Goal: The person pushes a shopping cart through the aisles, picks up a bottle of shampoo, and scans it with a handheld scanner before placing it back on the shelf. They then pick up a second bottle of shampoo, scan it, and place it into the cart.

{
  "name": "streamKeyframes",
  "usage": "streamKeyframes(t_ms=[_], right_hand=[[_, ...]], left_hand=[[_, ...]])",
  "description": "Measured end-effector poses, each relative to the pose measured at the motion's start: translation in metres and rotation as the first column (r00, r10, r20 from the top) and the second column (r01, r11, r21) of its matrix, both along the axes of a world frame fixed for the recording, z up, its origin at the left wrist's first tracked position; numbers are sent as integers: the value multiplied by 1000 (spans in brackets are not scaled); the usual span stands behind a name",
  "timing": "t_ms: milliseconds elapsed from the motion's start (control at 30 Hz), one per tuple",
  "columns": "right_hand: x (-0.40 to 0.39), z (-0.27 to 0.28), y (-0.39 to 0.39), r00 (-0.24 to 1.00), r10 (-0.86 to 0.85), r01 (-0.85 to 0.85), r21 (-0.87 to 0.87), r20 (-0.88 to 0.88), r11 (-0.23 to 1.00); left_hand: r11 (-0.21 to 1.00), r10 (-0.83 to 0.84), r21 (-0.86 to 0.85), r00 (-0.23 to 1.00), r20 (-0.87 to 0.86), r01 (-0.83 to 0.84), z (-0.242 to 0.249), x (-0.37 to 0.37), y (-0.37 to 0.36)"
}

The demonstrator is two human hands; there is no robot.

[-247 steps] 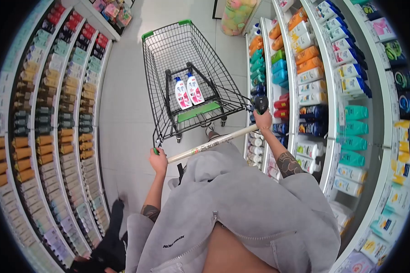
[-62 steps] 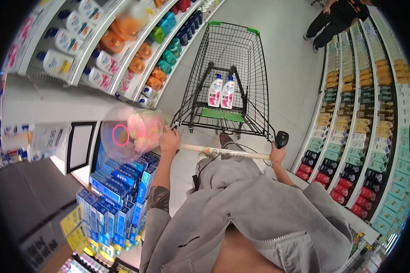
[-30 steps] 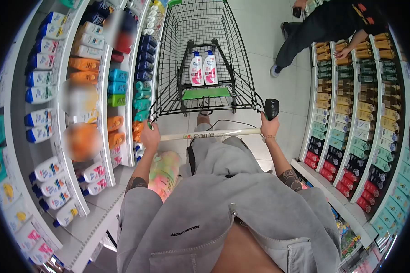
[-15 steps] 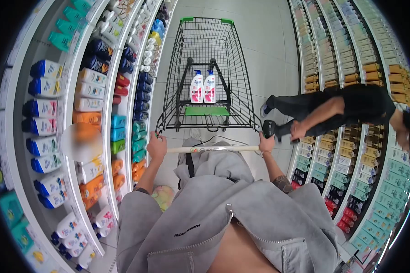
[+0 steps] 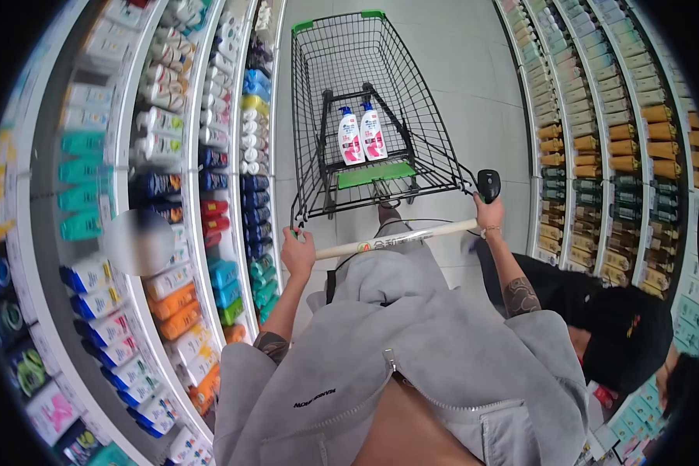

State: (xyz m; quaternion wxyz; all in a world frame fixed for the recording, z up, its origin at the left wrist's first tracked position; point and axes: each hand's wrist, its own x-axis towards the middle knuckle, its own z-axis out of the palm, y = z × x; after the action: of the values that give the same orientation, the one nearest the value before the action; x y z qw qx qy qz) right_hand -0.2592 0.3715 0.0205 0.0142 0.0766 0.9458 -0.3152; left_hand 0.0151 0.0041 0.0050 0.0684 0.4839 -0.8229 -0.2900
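A black wire shopping cart [image 5: 429, 116] with green corner pieces stands in front of me, turned slightly at an angle. My left hand [image 5: 297, 250] is closed around the left end of its cream-coloured handle [image 5: 396, 238]. At the right end, my right hand [image 5: 488, 215] grips the same bar. Just beyond that hand is a black rounded device [image 5: 488, 185]; how it is attached cannot be seen. Two white pump bottles with pink labels and blue tops, a left bottle [image 5: 350, 138] and a right bottle [image 5: 373, 133], are in the cart behind its green flap [image 5: 377, 175].
Shelves of bottles [image 5: 163, 186] line the left side. On the right are shelves packed with tubes and boxes [image 5: 621, 147]. A person in black clothing [image 5: 625, 338] is close by on my right. Pale tiled floor [image 5: 474, 78] runs between the shelves.
The cart and both hands have advanced along the aisle, and the cart has swung at an angle. The person in black has passed from ahead on the right to beside me. Both hands keep their grip.
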Motion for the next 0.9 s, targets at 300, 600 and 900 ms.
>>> streamKeyframes(t_ms=[300, 600, 900], right_hand=[[-140, 13, -93, 999, -31, 28, 104, 20, 994], [-274, 18, -173, 998, 12, -15, 56, 56, 998], [-402, 27, -243, 998, -30, 27, 50, 60, 998]], left_hand=[[1000, -6, -30, 1000, 23, 7, 9, -140, -85], [999, 18, -51, 995, 95, -13, 0, -270, -174], [999, 6, -54, 999, 48, -3, 10, -403, -245]])
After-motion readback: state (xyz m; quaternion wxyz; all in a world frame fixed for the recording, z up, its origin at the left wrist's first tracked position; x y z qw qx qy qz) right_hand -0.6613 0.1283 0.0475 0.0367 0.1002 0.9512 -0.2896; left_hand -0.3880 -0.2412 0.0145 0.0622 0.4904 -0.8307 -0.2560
